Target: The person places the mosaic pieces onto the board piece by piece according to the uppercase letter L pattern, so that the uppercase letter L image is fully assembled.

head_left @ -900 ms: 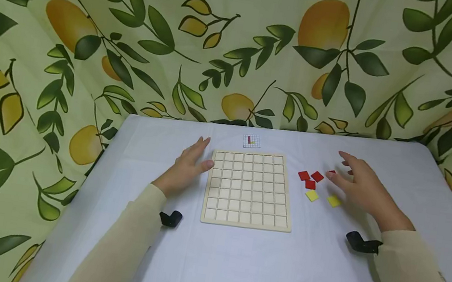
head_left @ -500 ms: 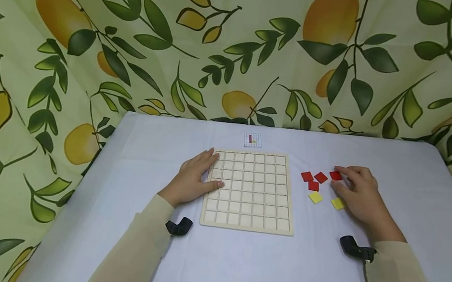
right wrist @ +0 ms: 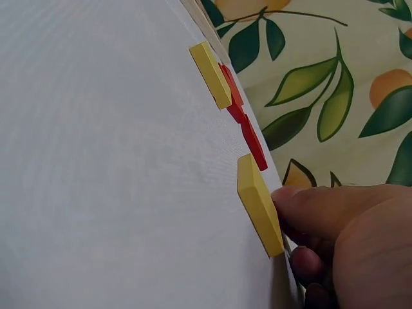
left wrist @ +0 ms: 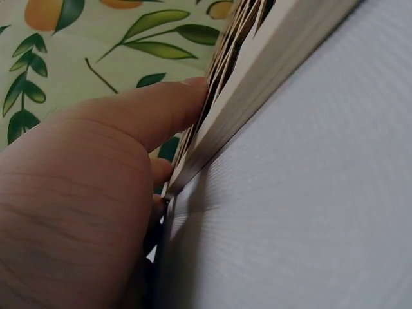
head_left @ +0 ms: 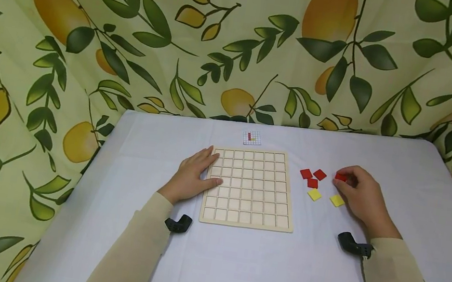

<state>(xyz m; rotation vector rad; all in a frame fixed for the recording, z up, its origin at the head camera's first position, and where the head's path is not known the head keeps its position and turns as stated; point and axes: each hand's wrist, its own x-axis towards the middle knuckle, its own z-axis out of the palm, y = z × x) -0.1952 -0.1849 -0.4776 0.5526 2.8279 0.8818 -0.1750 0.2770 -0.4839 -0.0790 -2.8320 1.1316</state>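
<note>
A pale wooden grid board (head_left: 258, 189) lies flat on the table. My left hand (head_left: 191, 177) rests on its left edge, with fingers extended and thumb on the squares; in the left wrist view the thumb (left wrist: 174, 106) reaches over the board's side (left wrist: 257, 90). To the right of the board, my right hand (head_left: 362, 195) pinches a square red tile (head_left: 340, 176) between thumb and fingertips. Just below that hand is one yellow tile (head_left: 337, 200), which stands large in the right wrist view (right wrist: 261, 206). Three other red tiles (head_left: 312, 183) and a second yellow tile (head_left: 314, 194) lie between board and hand.
Behind the board lies a small grid card (head_left: 251, 138) with a red and yellow pattern. White cloth (head_left: 250, 271) covers the table, and a leafy, fruit-printed curtain (head_left: 243, 56) hangs along its back. Each wrist carries a black camera mount (head_left: 179, 224).
My left hand has moved right and settled on the board's left edge. My right hand has come down over the farthest red tile, and its fingers have closed on it.
</note>
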